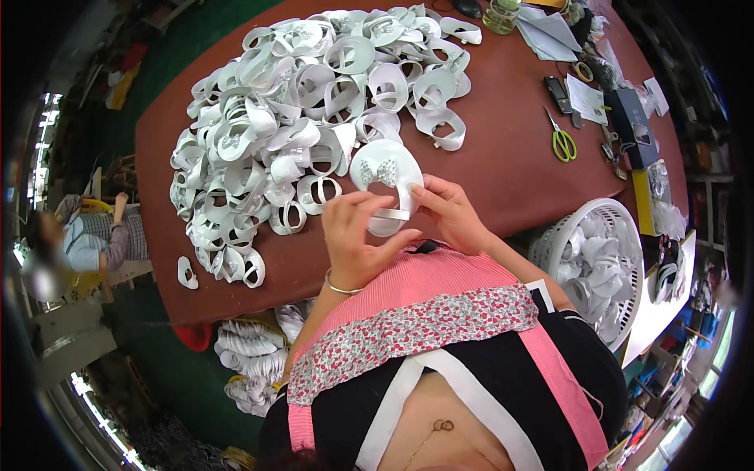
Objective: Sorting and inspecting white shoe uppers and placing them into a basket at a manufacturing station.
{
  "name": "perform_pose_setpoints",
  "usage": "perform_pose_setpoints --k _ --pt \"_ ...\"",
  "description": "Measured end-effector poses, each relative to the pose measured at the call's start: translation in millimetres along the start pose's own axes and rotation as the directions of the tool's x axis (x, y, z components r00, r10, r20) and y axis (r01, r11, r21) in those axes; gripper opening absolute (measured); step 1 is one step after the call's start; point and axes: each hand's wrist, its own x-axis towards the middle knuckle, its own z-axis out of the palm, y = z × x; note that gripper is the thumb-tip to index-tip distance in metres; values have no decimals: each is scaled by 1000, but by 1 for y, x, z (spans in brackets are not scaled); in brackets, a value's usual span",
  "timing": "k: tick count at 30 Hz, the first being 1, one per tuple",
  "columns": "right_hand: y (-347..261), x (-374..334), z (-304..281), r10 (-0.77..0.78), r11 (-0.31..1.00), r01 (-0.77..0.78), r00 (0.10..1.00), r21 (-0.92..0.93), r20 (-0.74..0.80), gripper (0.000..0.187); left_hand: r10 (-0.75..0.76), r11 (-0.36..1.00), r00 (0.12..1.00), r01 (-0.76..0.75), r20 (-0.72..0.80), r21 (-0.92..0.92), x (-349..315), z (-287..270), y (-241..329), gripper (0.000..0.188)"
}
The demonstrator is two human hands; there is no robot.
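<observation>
- The right hand [455,216] pinches a white bow-trimmed piece [403,171] over the desk's [503,161] near side.
- The left hand [353,239] is half curled, thumb and fingers apart at its strap [391,213]; gripping or not, I can't tell.
- Writing on the paper sheet [587,100] is too small to read.

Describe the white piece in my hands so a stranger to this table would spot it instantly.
Find the big reddish-brown table and its heap of white pieces. At the heap's lower right in the picture, your right hand holds a rounded white piece, your left hand beside its strap. It carries a pale, glittery bow shape, and unlike the heaped ones, it is in hand.
</observation>
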Motion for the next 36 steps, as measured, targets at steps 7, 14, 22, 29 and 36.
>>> perform_pose_setpoints --k 7,14,22,29,36 --pt "-16 8 27 116 981 -123 992 147 59 25 -363 875 886 219 -287 -432 -11 6 -4 42" --pt "-15 19 42 -46 938 103 984 -332 174 10 -872 95 479 371 103 -924 -22 -2 -22 40" --pt "-38 22 80 -577 409 601 753 -687 315 9 -791 -286 556 33 255 -958 -47 -23 -47 24" --pt "-26 38 112 -597 -212 640 514 -738 617 22 -887 -218 384 137 254 -966 -42 -17 -39 18" --pt "11 55 127 -528 -183 541 650 -821 546 15 -872 -57 470 183 138 -981 -38 -8 -29 37"
